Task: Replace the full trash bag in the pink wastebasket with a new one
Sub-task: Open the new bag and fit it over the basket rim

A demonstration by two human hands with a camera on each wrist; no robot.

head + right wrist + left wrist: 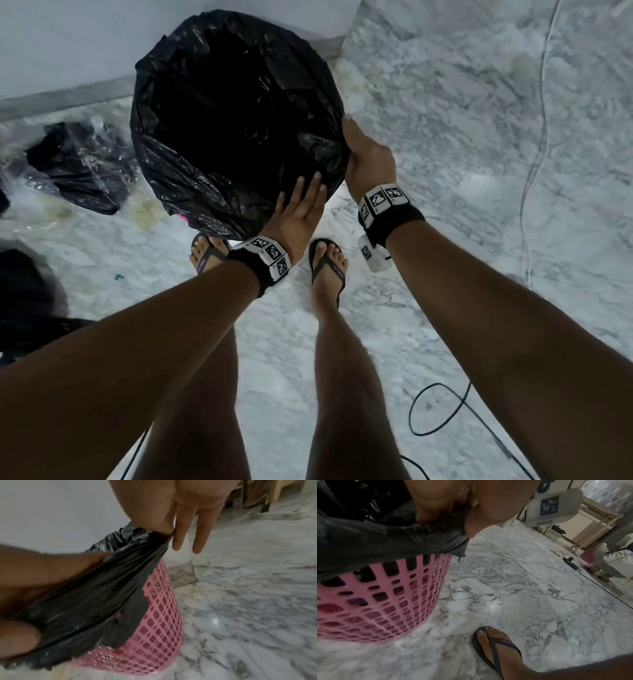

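The pink wastebasket (385,608) (163,622) stands on the marble floor by a wall corner. A black trash bag (239,113) (376,540) (102,595) lines it, mouth open, its edge folded down over the rim. At the rim's right side my right hand (349,137) (171,534) pinches the bag's edge, with two fingers (200,540) hanging straight. My left hand (301,195) (42,588) is on the near side. Its fingers lie straight over the fold and the thumb (17,639) holds the plastic taut from below. The bag's inside is dark.
A crumpled black and clear bag of trash (85,164) lies on the floor to the left, by the wall (68,41). My sandalled feet (329,270) stand just before the basket. Cables (438,411) cross the floor to the right. A seated person (611,558) and furniture are farther off.
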